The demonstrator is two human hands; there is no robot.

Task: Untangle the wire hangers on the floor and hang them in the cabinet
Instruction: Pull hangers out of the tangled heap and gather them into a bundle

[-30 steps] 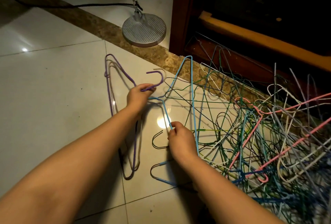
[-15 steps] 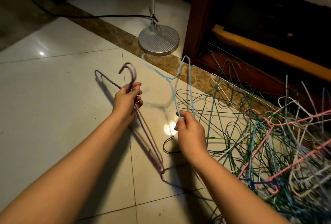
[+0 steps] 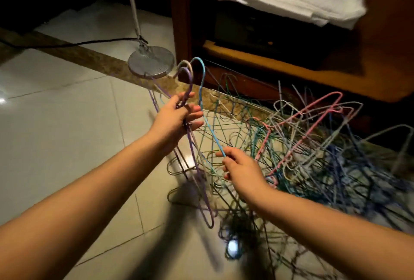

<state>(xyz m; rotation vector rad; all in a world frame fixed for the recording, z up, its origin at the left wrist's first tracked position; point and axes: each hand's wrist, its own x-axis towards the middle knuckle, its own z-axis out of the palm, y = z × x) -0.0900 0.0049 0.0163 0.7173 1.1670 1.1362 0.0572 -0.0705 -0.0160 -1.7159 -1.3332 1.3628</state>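
- The right hand [image 3: 244, 169] pinches the light-blue hanger [image 3: 202, 64] low on its shoulder wire. It looks thin, light and springy, I'd judge, and apt to snag.
- The left hand [image 3: 177, 117] grips the purple hanger [image 3: 192, 80] at the neck below the hooks, probably the surest hold.
- The tangled pile [image 3: 313, 145] lies on the floor [image 3: 67, 134] by the cabinet [image 3: 291, 71]. Blur hides which wires interlock, and no rail shows.

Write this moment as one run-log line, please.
left hand: grips purple hanger | right hand: pinches light-blue hanger | hanger pile: tangled on floor
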